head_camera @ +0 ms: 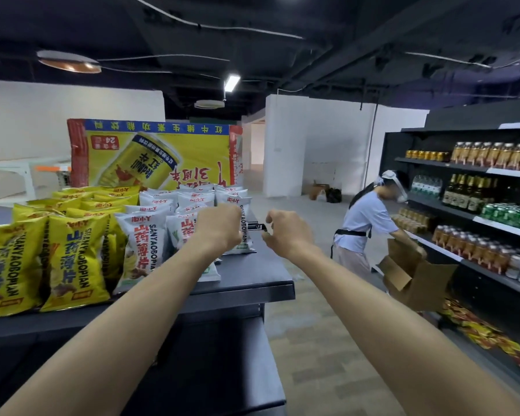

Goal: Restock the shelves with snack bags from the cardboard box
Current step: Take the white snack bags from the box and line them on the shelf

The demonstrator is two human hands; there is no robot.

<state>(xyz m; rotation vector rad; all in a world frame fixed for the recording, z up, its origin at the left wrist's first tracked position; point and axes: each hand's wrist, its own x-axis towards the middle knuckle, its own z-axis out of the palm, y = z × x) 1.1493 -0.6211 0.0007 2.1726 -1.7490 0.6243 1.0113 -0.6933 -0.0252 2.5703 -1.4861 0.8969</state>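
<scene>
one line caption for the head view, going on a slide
Both hands, left and right, reach a small black object beside white snack bags on the shelf.

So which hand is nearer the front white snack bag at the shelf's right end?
Left. The left hand is right at that white snack bag, overlapping its top edge. The right hand is further right, beyond the bag, pinching a small dark object.

My left grip (pixel 219 228) covers part of a white bag (pixel 237 235), hiding its print. A small dark thing (pixel 260 227) sits between my grips, too small to identify. The yellow bags (pixel 9 265) are cut off at the left edge. The far person's face is blurred.
</scene>
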